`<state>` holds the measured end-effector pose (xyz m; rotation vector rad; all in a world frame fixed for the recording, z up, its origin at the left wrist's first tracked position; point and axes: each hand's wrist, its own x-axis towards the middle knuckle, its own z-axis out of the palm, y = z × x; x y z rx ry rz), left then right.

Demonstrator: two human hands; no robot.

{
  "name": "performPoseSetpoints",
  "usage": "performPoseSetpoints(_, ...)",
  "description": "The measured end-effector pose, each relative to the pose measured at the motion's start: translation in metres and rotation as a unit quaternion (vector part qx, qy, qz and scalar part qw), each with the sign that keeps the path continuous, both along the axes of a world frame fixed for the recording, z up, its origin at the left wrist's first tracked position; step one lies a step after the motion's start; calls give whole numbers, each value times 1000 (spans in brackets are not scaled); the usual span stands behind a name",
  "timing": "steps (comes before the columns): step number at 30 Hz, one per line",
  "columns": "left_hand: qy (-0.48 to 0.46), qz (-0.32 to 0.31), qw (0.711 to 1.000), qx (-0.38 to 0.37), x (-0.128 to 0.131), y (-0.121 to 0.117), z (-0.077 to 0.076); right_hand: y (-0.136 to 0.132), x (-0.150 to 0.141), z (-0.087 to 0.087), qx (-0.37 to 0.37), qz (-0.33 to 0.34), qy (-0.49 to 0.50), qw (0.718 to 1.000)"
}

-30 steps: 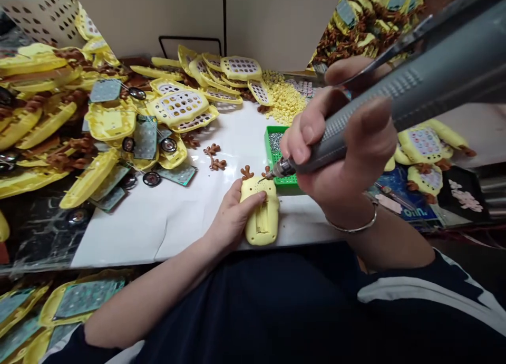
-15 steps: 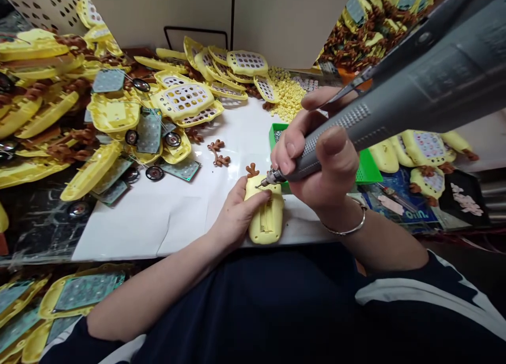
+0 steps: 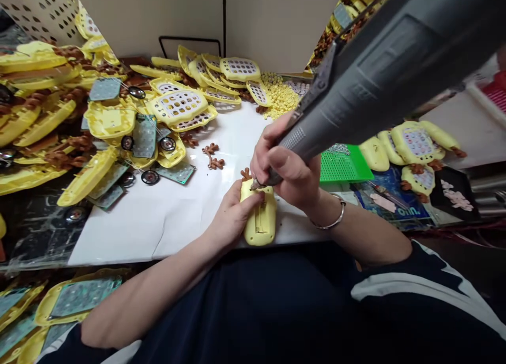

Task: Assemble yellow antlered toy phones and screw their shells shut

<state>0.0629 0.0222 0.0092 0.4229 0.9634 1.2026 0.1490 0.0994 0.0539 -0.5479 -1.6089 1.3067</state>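
Note:
My left hand (image 3: pixel 231 216) is closed round the left side of a yellow plastic toy casing (image 3: pixel 263 221), its thumb lying across the upper part. The casing lies back side up at the table's front edge, with an open battery slot and a brown antler at its top. My right hand (image 3: pixel 288 169) grips a large grey electric screwdriver (image 3: pixel 340 105) held at a slant. Its tip meets the upper part of the casing, close to my left thumb; the exact contact point is partly hidden by fingers. Brown antler pieces (image 3: pixel 213 157) lie on the white sheet beyond.
Yellow casing halves with circuit boards (image 3: pixel 144 134) and speakers are heaped on the left. Small yellow buttons (image 3: pixel 279 100) are piled at the back. A green tray (image 3: pixel 348 166) with screws sits at the right, near finished-looking casings (image 3: pixel 419 142) and a black tray (image 3: pixel 450 195).
The screwdriver has tilted more upright, and its tip has come down farther onto the casing's upper part. My right hand has moved left and lower. The whole view has shifted slightly.

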Motion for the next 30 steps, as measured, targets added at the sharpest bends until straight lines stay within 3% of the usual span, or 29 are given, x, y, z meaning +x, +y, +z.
performPoseSetpoints(3,1,-1,1000,-22,-4,-6,6,5,9,20,16,57,114,992)
performPoseSetpoints(6,3,-48,997,-60,-13,-19,10,16,20,29,63,-57,173,981)
performPoseSetpoints(10,-62,-192,974,-108,-24,-41,12,40,30,10,68,-155,124,978)
performPoseSetpoints(12,-81,-211,966,-121,-26,-46,12,51,32,-4,61,-187,89,976)
performPoseSetpoints(16,-88,-143,978,-126,-24,-37,15,63,32,-20,72,-197,93,973)
performPoseSetpoints(21,-50,-13,993,-102,-21,-15,16,60,31,-22,54,-177,112,976)
performPoseSetpoints(30,-39,33,997,-58,-17,-4,13,66,31,-25,61,-192,102,974)
